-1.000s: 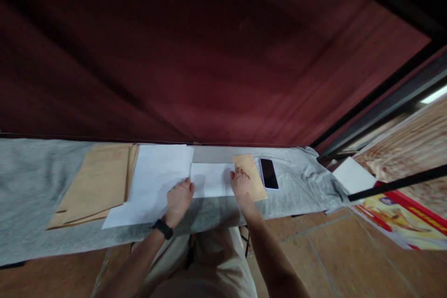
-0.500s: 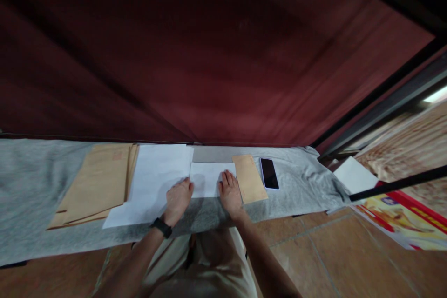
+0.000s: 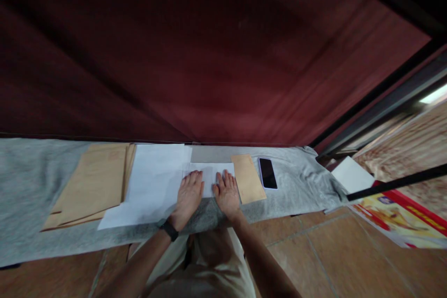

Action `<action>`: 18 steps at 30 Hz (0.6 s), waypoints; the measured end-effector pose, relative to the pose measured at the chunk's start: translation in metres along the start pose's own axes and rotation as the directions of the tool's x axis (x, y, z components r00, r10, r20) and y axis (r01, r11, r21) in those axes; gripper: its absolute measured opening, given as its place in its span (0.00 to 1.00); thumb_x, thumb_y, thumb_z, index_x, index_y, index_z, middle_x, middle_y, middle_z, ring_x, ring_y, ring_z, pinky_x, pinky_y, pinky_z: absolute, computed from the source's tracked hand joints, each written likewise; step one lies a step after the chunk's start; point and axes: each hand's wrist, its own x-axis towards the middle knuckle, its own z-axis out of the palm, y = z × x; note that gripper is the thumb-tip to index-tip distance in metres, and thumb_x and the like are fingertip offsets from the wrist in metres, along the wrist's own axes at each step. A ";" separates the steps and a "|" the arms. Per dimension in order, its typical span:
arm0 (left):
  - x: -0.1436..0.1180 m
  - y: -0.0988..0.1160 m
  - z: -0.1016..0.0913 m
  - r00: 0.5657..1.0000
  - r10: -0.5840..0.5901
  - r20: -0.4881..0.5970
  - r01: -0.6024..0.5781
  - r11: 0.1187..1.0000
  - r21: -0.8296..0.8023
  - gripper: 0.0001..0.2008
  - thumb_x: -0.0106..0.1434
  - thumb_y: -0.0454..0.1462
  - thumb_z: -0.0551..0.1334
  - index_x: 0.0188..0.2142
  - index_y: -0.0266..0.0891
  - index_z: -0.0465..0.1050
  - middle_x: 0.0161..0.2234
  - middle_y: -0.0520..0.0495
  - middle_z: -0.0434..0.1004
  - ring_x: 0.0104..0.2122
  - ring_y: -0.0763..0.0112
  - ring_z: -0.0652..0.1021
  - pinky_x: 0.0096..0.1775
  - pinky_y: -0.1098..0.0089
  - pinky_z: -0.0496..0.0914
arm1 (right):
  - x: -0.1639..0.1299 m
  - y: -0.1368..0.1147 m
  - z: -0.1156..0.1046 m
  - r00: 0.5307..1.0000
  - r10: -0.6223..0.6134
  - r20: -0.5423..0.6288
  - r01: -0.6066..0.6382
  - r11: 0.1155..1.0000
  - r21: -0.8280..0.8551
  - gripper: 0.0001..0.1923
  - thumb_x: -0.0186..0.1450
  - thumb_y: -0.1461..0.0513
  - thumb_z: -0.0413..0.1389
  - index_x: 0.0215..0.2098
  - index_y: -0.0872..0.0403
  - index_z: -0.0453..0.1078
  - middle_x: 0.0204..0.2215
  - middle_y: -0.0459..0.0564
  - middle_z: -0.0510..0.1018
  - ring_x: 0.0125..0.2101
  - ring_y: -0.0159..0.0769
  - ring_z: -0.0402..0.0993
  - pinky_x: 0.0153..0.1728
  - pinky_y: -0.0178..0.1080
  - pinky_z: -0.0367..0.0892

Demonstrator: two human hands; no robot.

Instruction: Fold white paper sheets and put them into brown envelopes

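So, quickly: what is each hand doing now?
Left hand: open, flat on the folded paper.
Right hand: open, flat on the same paper.

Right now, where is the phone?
The phone lies on the grey cloth, right of the right hand, just beside the small brown envelope.

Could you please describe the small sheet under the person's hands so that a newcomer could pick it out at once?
Find the long grey cloth-covered table below the dark red curtain. Near its middle, the left hand and right hand lie flat on a small white folded sheet of paper. It is smaller than the large white sheet to its left, and white where the narrow brown paper envelope to its right is tan.
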 end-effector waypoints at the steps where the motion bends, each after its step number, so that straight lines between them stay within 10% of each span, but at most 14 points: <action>1: 0.001 0.004 0.008 0.997 0.074 -0.008 -0.074 0.996 -0.043 0.24 0.73 0.37 0.46 0.63 0.31 0.65 0.64 0.34 0.68 0.63 0.54 0.68 0.62 0.57 0.62 | 0.000 0.000 0.000 1.000 -0.002 0.003 0.002 1.000 0.002 0.28 0.75 0.55 0.49 0.70 0.56 0.59 0.71 0.63 0.54 0.71 0.49 0.51 0.68 0.53 0.51; 7: 0.005 0.011 0.045 0.979 0.203 0.012 -0.201 0.974 -0.105 0.27 0.73 0.42 0.46 0.67 0.33 0.62 0.69 0.37 0.60 0.70 0.54 0.59 0.68 0.50 0.53 | 0.000 0.003 0.003 1.000 0.020 -0.005 -0.020 0.999 0.025 0.27 0.74 0.59 0.49 0.70 0.52 0.59 0.71 0.59 0.55 0.70 0.47 0.53 0.67 0.53 0.53; 18: 0.004 0.007 0.051 0.964 0.251 0.092 -0.253 0.968 0.007 0.28 0.69 0.32 0.47 0.67 0.34 0.62 0.69 0.38 0.60 0.71 0.54 0.54 0.70 0.47 0.46 | 0.046 -0.004 0.012 0.996 -0.089 -0.019 0.091 0.991 0.093 0.23 0.78 0.58 0.42 0.65 0.55 0.65 0.66 0.54 0.68 0.67 0.38 0.59 0.68 0.46 0.54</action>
